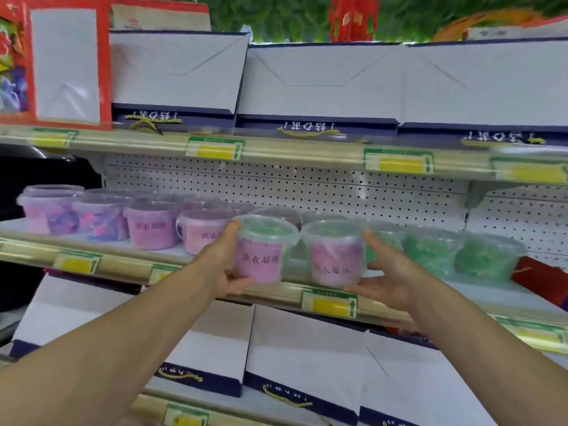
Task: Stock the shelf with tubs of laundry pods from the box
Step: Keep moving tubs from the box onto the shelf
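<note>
Two clear tubs with pink labels and green pods sit at the front of the middle shelf [129, 265]. My left hand [222, 265] grips the left tub [264, 247] from its left side, thumb underneath. My right hand [387, 272] cups the right tub [335, 253] from its right side and below, fingers curved round it. Both tubs stand upright, side by side and nearly touching. A row of pink and purple tubs [150, 226] fills the shelf to the left. Green-filled tubs [430, 250] stand to the right. The box is out of view.
White gift boxes with dark blue bands [319, 81] line the shelf above, and more [301, 358] sit on the shelf below. A red box [64, 63] stands at top left. The perforated back panel [307, 192] is bare behind the tubs. Yellow price tags [332, 304] run along the shelf edges.
</note>
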### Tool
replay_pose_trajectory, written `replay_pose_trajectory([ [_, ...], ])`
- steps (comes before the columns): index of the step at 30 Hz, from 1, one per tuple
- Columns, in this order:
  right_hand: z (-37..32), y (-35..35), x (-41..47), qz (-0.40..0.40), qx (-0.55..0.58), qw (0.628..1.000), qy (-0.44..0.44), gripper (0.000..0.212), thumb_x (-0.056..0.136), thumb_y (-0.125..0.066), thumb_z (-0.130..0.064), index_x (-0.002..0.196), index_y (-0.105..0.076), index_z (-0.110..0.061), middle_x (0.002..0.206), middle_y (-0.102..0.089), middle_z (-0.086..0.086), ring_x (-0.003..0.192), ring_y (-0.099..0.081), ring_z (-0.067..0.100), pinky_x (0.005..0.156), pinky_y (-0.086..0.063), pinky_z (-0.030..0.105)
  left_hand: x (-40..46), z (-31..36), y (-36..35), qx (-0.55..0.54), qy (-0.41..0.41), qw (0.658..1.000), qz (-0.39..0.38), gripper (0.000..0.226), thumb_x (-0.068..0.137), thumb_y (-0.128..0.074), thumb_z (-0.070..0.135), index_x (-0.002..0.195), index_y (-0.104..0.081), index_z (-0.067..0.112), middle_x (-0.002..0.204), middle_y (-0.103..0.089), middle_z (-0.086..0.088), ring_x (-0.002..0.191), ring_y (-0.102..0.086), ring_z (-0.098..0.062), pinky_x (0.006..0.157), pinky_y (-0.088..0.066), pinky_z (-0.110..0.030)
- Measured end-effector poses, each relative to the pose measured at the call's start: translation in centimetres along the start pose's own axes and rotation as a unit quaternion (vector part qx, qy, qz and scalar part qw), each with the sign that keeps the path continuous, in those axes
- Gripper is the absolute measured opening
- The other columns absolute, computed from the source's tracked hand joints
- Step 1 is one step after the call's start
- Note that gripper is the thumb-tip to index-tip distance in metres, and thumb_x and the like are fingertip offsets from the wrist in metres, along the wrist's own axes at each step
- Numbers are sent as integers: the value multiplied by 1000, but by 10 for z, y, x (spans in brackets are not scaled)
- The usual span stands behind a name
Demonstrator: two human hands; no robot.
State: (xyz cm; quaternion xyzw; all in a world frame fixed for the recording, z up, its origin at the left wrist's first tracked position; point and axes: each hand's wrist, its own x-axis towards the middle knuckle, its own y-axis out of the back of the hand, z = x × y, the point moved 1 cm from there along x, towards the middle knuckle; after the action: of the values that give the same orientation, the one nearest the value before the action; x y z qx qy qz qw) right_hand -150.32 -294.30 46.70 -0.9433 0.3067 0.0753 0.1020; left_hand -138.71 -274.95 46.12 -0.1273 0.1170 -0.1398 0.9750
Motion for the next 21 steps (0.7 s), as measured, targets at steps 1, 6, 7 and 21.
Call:
replay_pose_trajectory([
  [1, 1, 1, 0, -16, -47, 999, -9, 61, 90, -51, -48, 137, -36, -11, 138, -42, 22, 90, -63, 37, 78, -53, 42, 5, 0, 1, 4, -8, 1000, -3, 36, 88, -52, 53, 98, -49, 19, 89, -53, -6, 94, -53, -29, 84, -51, -42],
  [6, 14, 4, 8, 110, -334, 925, 144, 58, 85, -62, -38, 130, -37, -12, 119, -52, 11, 100, -59, 27, 86, -49, 42, 32, -13, 13, 264, -119, 957, 9, 59, 76, -68, 50, 119, -51, 13, 114, -56, -5, 104, -56, -26, 83, -51, -38],
  [7, 14, 2, 10, 140, -377, 895, 194, 63, 83, -63, -36, 133, -32, -17, 121, -49, 11, 102, -56, 28, 86, -47, 41, 37, -14, 15, 330, -156, 930, 36, 68, 72, -71, 49, 125, -46, 14, 123, -51, -8, 108, -54, -29, 87, -50, -40],
  [21, 23, -34, 59, 226, -552, 754, 275, 56, 88, -59, -23, 134, -28, -18, 115, -49, 17, 94, -57, 35, 74, -48, 40, 73, -12, 1, 591, -389, 700, 101, 52, 83, -60, 4, 126, -33, 14, 115, -46, -16, 88, -59, -38, 65, -47, -42],
])
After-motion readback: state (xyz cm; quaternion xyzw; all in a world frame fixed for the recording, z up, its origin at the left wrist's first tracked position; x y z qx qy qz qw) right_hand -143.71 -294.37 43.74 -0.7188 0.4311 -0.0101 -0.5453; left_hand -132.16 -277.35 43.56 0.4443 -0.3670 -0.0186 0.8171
